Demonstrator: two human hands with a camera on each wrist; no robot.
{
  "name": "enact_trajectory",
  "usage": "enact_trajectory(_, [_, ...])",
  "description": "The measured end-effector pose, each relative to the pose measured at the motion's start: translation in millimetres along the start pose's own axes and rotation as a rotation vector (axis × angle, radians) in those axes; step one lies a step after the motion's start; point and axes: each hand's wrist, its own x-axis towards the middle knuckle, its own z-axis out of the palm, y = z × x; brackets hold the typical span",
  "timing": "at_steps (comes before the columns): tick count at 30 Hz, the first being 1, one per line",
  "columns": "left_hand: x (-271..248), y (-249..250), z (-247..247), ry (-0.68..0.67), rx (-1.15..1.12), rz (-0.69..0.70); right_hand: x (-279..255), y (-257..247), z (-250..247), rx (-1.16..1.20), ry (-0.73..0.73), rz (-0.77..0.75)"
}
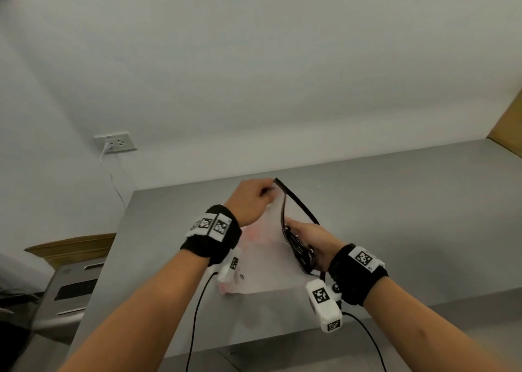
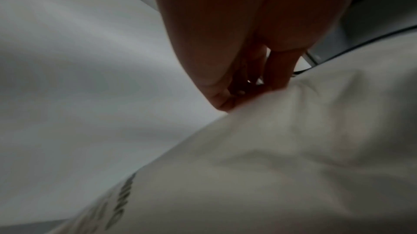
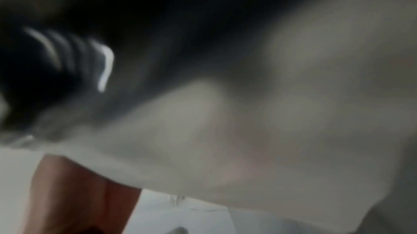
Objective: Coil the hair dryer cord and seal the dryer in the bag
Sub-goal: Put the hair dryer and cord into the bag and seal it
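A translucent white bag (image 1: 262,261) with a black zip rim (image 1: 299,204) lies partly lifted on the grey counter (image 1: 409,216). My left hand (image 1: 252,199) pinches the rim's far corner and holds the mouth up. My right hand (image 1: 309,240) is at the mouth and grips the black hair dryer (image 1: 300,254), which is halfway inside the bag. In the left wrist view my fingers (image 2: 234,86) pinch the bunched bag (image 2: 282,157) beside the rim (image 2: 372,40). The blurred right wrist view shows the dark dryer (image 3: 45,63) against the bag (image 3: 259,131). The cord's coil is hidden.
The counter's front edge (image 1: 282,340) runs just below the bag. A wall socket (image 1: 115,142) with a white cable sits at the left. A wooden panel (image 1: 508,128) stands at the far right, and a grey appliance (image 1: 70,292) is low on the left.
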Motion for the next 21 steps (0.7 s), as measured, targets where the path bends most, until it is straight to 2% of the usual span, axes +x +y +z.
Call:
enact_trajectory(3, [-4,-16,-20,0.141,-0.089,-0.121,2,-7,-5,0.134,0.011,-0.068])
enact_trajectory(5, [-9,-20,-28,0.187,-0.107,-0.167,-6,-21,1,0.047,0.045,-0.147])
enact_trajectory(9, [-13,-20,-39,0.273,-0.136,-0.217,-36,-63,9,-0.832,0.219,-0.435])
enact_trajectory(10, [-14,-20,-42,0.292,-0.134,-0.224,-40,-73,11,-0.976,0.234,-0.484])
enact_trajectory(15, [-25,-18,-48,0.369,-0.206,-0.221,-50,-103,11,-1.256,0.314,-0.676])
enact_trajectory(21, [-34,-29,-39,0.410,-0.278,-0.270,-50,-108,1,-1.578,0.347,-0.635])
